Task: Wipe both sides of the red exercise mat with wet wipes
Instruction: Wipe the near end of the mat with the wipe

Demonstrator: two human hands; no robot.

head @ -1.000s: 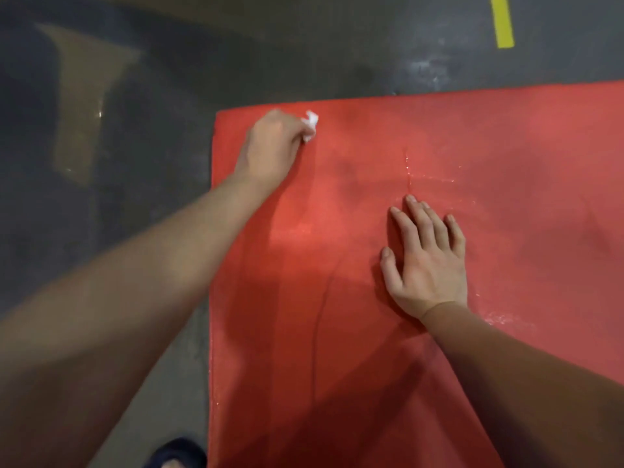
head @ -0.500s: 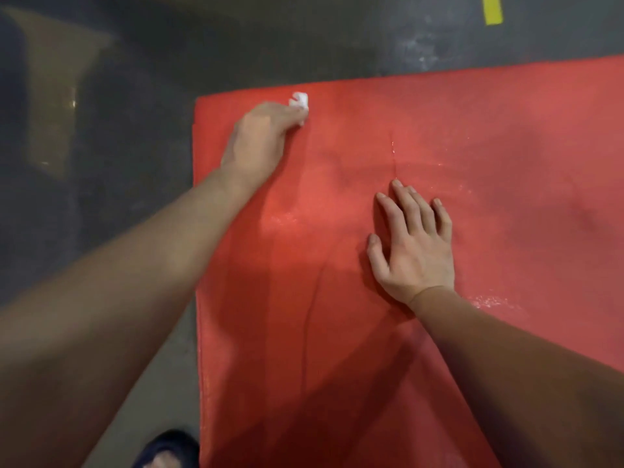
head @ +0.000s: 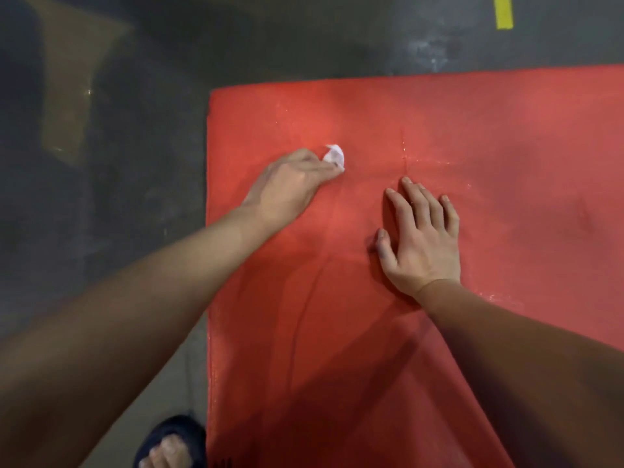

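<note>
The red exercise mat [head: 506,136] lies flat on a dark floor and fills the right and middle of the view. My left hand [head: 287,190] holds a crumpled white wet wipe [head: 335,156] in its fingertips and presses it on the mat, a little in from the mat's left edge. Only a small tuft of the wipe shows past the fingers. My right hand [head: 422,241] lies palm down on the mat to the right of the wipe, fingers straight and slightly spread.
Dark grey floor [head: 101,214] surrounds the mat on the left and far side. A yellow tape strip [head: 503,11] marks the floor at the top right. My foot in a dark sandal [head: 169,444] stands by the mat's left edge at the bottom.
My left hand has drawn the wipe back from the mat's far left corner toward me and the mat's middle. My right hand has stayed flat in place.
</note>
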